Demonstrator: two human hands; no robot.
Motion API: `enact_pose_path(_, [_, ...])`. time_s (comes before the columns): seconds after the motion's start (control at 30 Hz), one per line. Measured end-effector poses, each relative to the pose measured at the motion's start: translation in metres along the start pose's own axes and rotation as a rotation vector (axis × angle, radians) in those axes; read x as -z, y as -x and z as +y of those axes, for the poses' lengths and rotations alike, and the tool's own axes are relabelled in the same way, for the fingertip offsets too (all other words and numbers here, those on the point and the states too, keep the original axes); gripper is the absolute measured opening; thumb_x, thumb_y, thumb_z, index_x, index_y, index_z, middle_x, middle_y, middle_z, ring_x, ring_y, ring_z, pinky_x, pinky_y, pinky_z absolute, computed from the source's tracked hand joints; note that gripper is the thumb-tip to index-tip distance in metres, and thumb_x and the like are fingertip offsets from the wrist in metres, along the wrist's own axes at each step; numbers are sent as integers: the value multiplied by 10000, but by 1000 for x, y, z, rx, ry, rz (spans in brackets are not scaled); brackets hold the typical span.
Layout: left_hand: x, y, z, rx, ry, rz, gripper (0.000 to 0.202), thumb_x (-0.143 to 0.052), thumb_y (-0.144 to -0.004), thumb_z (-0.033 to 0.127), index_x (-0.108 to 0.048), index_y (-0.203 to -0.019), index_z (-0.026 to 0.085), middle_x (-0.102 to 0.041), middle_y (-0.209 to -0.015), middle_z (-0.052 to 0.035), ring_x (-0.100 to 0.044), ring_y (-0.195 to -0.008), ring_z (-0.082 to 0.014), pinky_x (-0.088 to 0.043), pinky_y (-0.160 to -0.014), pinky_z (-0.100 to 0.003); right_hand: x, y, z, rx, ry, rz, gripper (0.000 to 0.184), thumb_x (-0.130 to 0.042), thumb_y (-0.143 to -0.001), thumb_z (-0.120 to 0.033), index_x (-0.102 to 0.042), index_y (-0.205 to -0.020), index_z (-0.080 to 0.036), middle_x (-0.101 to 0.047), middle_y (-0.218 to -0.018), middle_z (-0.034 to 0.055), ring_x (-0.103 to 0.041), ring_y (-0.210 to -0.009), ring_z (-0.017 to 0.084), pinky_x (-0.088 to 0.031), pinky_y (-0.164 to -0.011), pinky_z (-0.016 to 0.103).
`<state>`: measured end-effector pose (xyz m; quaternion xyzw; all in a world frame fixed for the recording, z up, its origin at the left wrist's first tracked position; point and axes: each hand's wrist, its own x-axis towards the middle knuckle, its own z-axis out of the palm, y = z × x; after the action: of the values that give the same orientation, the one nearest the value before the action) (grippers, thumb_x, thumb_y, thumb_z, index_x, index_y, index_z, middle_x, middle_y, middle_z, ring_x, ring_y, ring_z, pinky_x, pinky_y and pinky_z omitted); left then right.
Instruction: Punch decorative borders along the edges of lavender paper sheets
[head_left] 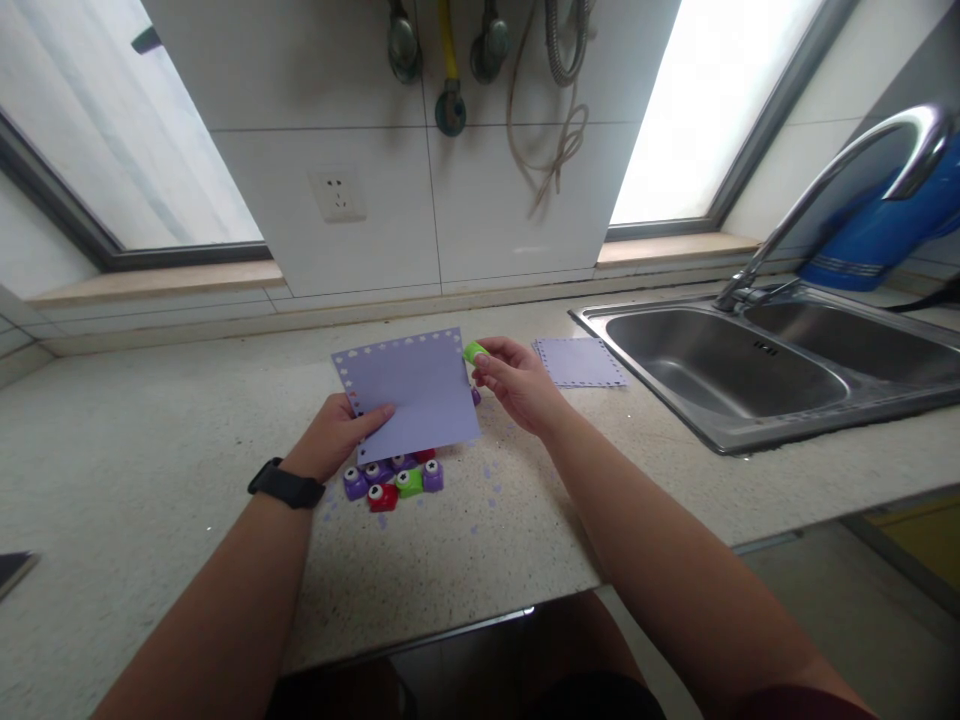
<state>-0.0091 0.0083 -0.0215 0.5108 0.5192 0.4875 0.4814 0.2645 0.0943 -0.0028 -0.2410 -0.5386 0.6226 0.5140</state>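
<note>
One purple sheet (420, 385) and one green punch (472, 352), hand-held

Right hand (519, 385): fingers clamped on the green punch, at the sheet's upper right corner; whether paper sits in its slot cannot be determined. Left hand (339, 435): fingers clamped on the sheet's lower left edge, thumb on the face. The sheet is tilted above the desk (480, 560); punched shapes line its top and left edges. A dark wristband (286, 485) encircles the left wrist. Below the sheet, a cluster of purple, red and green punches (409, 484) rests on the desk, with paper scraps (491, 488) nearby. Beyond the right hand lie sheets with punched borders (583, 362), just beside the metal sink (712, 370).
</note>
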Motion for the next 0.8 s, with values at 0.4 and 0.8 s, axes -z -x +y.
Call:
enact_pose_path(0.4, [3, -1, 0, 3, -86, -1, 468, -915, -725, 528, -808, -980, 150, -820, -898, -66, -714, -702, -201, -592, -662, -304, 7, -3, 1, -2, 47, -54, 400, -931, -718, -374, -749, -1042, -225, -722, -933, 9, -620, -786, 132, -517, -755, 314])
enact_pose_path(0.8, [4, 1, 5, -13, -186, -14, 482, -888, -721, 572, -800, -941, 152, -799, -827, -56, -686, -651, -192, -581, -624, -304, 14, -3, 6, -80, 110, -146, 483, -954, -699, -319, -761, -1133, -229, -725, -899, 8, -653, -827, 161, -571, -755, 342])
